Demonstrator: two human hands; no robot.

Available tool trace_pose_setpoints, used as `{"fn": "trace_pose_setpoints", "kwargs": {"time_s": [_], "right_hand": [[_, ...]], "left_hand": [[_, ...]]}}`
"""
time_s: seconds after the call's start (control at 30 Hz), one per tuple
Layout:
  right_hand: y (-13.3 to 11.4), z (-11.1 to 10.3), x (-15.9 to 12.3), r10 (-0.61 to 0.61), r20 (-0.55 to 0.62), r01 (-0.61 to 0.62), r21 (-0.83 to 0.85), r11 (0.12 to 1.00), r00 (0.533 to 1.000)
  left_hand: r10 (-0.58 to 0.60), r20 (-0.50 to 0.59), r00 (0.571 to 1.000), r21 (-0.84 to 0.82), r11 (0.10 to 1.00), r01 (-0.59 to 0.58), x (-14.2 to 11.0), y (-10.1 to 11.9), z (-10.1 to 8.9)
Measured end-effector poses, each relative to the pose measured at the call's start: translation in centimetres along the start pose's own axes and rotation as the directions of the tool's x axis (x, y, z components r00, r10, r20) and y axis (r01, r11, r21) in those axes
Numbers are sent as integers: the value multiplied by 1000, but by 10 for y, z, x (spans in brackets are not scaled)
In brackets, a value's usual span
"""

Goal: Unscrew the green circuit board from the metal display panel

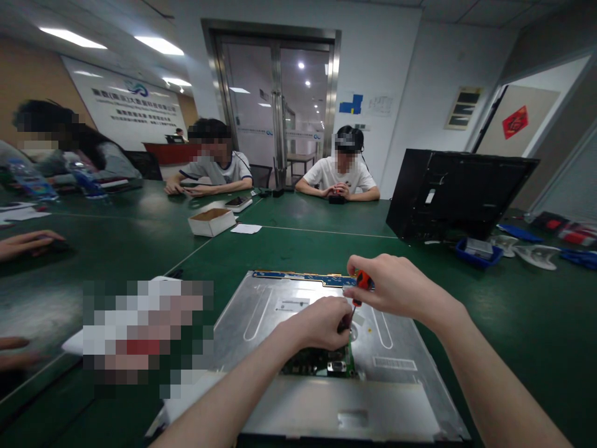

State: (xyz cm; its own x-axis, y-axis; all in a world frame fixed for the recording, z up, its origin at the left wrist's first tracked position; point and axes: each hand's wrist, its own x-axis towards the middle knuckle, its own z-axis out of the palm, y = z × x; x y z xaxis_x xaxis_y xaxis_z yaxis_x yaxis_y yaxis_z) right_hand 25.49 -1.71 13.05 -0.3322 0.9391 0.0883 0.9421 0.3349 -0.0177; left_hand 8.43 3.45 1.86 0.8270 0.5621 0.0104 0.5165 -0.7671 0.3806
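A silver metal panel [396, 348], the back of a flat monitor, lies face down on the green table [513, 323] in front of me. A green circuit board [321, 364] sits on it near the middle. My right hand [396, 289] is closed on the orange handle of a screwdriver [361, 281], held upright with its tip down at the board. My left hand [319, 323] is curled around the screwdriver's lower shaft, resting on the board. A blue strip [303, 277] runs along the panel's far edge.
A black monitor shell [457, 196] stands at the right, with a blue tray [478, 252] and white parts beside it. A small white box [212, 222] and paper lie mid-table. Several people sit around the far side; another person's hand [25, 244] rests at the left.
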Motion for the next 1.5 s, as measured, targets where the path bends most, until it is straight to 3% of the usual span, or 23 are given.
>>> {"fn": "trace_pose_setpoints", "kwargs": {"time_s": [0.13, 0.37, 1.33, 1.5], "right_hand": [[-2, -1, 2, 31, 8, -30, -34, 999, 999], [-2, 2, 0, -36, -12, 36, -6, 999, 999], [0, 3, 5, 6, -19, -6, -14, 1000, 1000], [-2, 1, 2, -48, 2, 48, 40, 998, 999]], "left_hand": [[2, 1, 1000, 4, 1000, -2, 0, -1, 0], [1, 15, 1000, 0, 1000, -1, 0, -1, -1], [-43, 47, 998, 21, 999, 42, 3, 0, -3], [-13, 50, 999, 10, 1000, 13, 3, -1, -1]]}}
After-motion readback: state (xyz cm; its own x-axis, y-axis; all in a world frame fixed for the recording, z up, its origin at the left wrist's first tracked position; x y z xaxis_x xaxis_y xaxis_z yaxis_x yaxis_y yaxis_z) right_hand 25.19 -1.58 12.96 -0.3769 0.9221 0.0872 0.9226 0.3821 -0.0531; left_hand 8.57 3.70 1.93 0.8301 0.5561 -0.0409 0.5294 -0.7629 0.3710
